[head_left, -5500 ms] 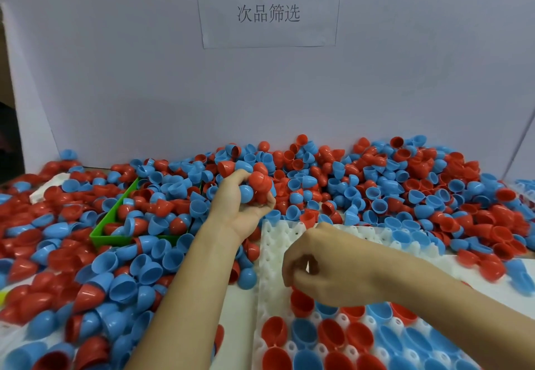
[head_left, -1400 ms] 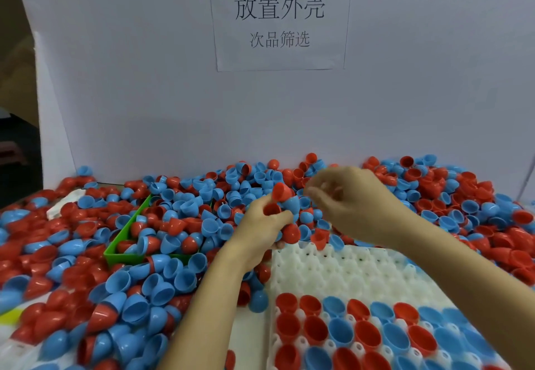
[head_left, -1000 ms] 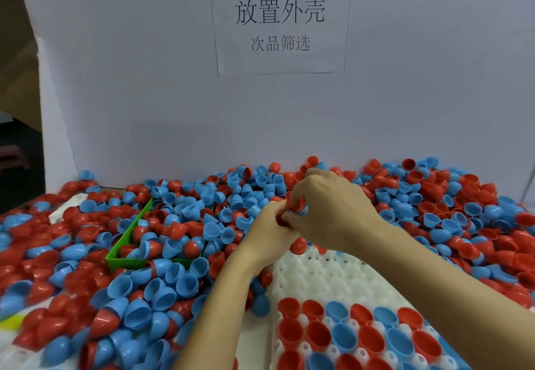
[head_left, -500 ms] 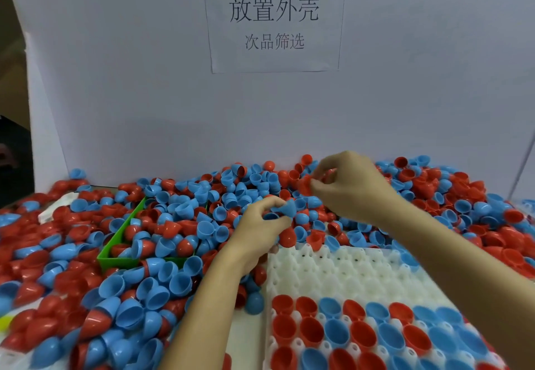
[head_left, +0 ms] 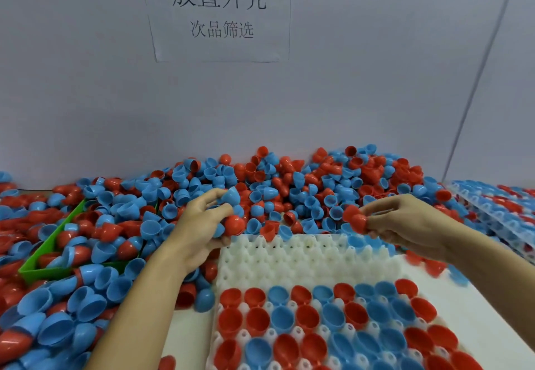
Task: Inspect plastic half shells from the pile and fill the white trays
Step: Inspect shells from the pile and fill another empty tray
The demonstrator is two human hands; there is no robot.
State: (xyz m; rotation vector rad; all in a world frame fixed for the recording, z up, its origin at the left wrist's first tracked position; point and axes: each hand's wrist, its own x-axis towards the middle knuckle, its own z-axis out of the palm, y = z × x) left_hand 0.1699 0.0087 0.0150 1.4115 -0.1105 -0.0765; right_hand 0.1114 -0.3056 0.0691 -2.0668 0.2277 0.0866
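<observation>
both grips hold shells, left hand several, right hand a red shell (pile behind white tray).

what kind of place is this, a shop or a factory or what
Most likely a factory sorting station: a huge pile of half shells, a white tray being filled in rows, a green bin, and a printed sign on the partition.

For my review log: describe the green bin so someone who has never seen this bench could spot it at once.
Start at the white tray in front of the person, then look left past the left hand into the pile of shells. The green bin sits half buried there, with shells inside and heaped around it. It is the only green thing among red and blue.
</observation>
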